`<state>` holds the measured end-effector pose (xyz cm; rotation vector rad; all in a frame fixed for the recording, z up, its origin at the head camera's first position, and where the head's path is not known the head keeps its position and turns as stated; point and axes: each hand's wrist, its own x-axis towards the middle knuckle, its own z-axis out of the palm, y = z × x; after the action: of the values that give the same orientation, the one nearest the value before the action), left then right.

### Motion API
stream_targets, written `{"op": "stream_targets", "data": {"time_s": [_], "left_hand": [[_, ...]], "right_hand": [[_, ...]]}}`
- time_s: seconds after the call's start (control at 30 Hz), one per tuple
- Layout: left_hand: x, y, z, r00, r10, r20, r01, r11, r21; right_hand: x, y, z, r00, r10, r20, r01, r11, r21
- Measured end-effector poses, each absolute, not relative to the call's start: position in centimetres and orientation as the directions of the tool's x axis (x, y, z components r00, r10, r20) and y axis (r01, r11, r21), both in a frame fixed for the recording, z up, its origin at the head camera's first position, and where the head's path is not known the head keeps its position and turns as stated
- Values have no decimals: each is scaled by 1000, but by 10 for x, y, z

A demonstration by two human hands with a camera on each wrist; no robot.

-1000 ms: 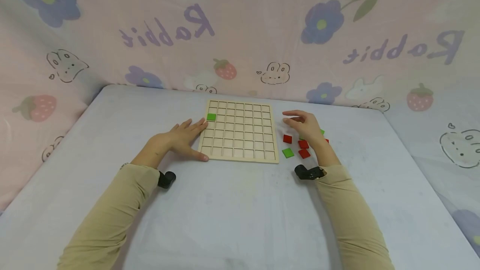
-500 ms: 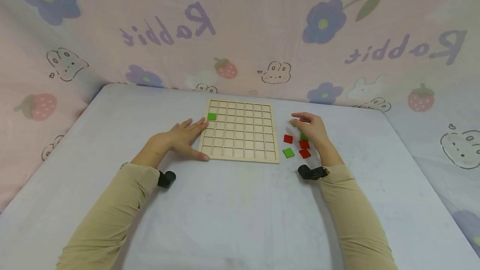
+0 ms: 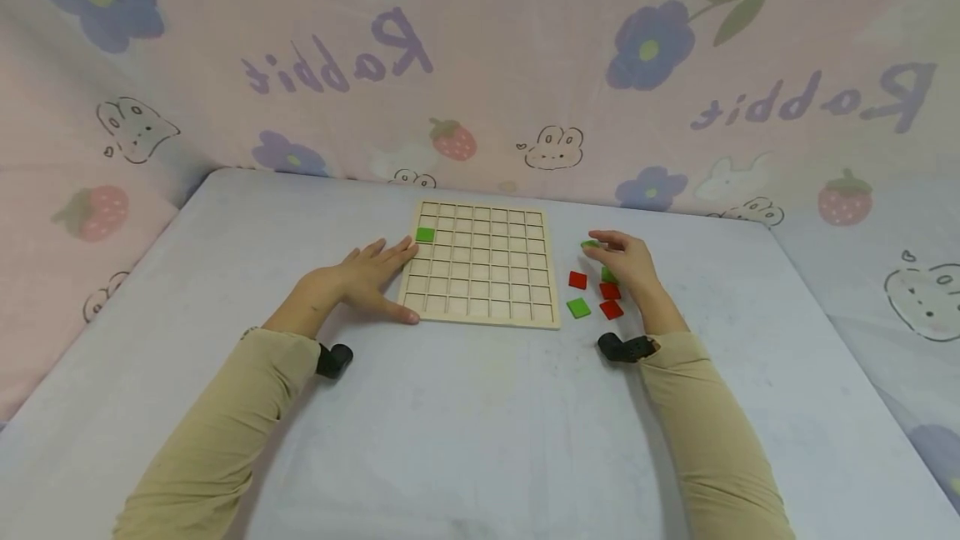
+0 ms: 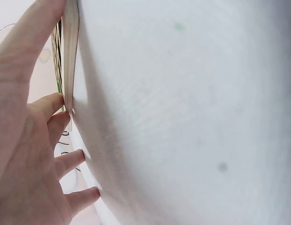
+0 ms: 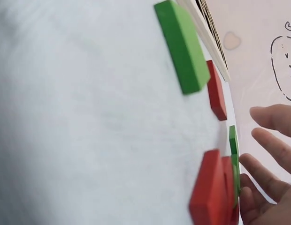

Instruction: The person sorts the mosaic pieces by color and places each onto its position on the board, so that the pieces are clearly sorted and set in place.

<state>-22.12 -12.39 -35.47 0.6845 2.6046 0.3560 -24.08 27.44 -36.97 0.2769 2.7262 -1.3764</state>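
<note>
The wooden grid board [image 3: 480,272] lies on the white tabletop [image 3: 480,423], with a green square tile [image 3: 425,235] in its left column (toward the far end). The left hand [image 3: 367,277], fingers spread wide, touches the board's left edge. Right of the board, the right hand [image 3: 628,263], fingers slightly parted, is at another green tile [image 3: 589,245]; I cannot tell whether they touch it. Red tiles [image 3: 577,280] lie nearer the person. Behind hangs a rabbit-print curtain [image 3: 480,65].

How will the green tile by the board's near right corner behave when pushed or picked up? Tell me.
The green tile looks stiff, its edges straight and corners crisp. Far smaller than the board, it is probably light. Lying flat on the white surface, it would likely slide rather than roll.
</note>
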Motion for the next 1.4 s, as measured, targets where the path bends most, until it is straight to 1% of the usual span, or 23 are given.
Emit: {"op": "stream_targets", "data": {"time_s": [0.27, 0.67, 1.4], "left_hand": [[-220, -123, -355, -786, 520, -335, 405, 842, 356], [-220, -124, -356, -788, 519, -333, 404, 843, 356], [-221, -126, -355, -789, 512, -338, 393, 845, 362]], "right_hand": [[-241, 271, -372, -978, 149, -148, 209, 613, -762], [-243, 273, -374, -983, 146, -108, 180, 684, -707], [-247, 270, -375, -978, 179, -106, 200, 666, -719]]}}
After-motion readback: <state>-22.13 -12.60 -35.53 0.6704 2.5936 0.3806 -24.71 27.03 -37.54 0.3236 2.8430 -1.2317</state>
